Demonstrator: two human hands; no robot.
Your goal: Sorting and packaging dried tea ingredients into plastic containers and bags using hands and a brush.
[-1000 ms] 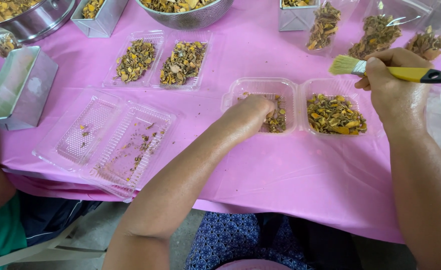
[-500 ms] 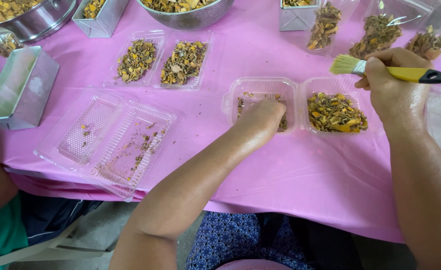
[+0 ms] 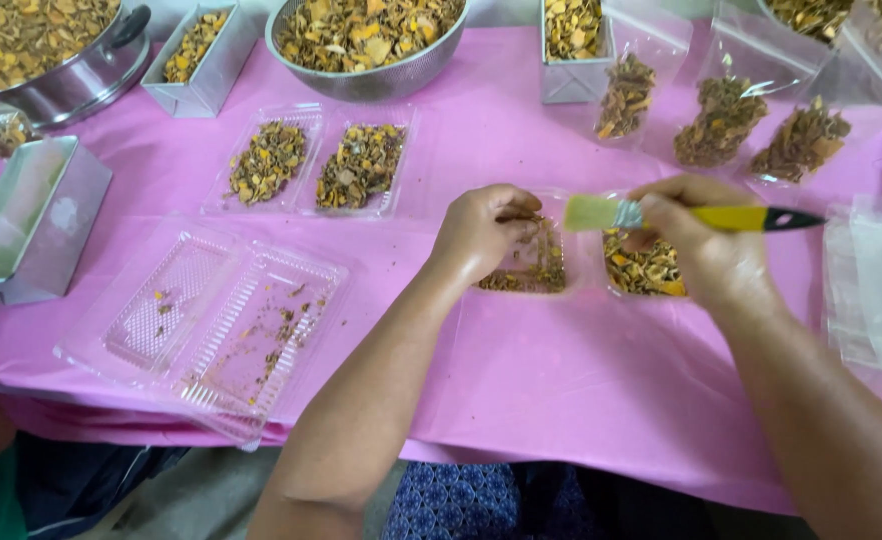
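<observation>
The dried pieces lie in the left half of a clear double tray on the pink cloth, in front of the person. They look light, dry and brittle, so I judge they crumble if pressed hard; a soft pinch with the fingertips is best, a few at a time. The tray is thin plastic, probably flexible and easy to slide, so it is better to take it by the rim.

The left hand is curled over this half, fingers bent down into the pieces; if it pinches some I cannot tell. The right hand is closed around a yellow-handled brush, bristles pointing left above the tray. The right half holds more yellow pieces.

Further left lies an almost empty tray with crumbs, behind it a filled tray, a metal bowl and bags.
</observation>
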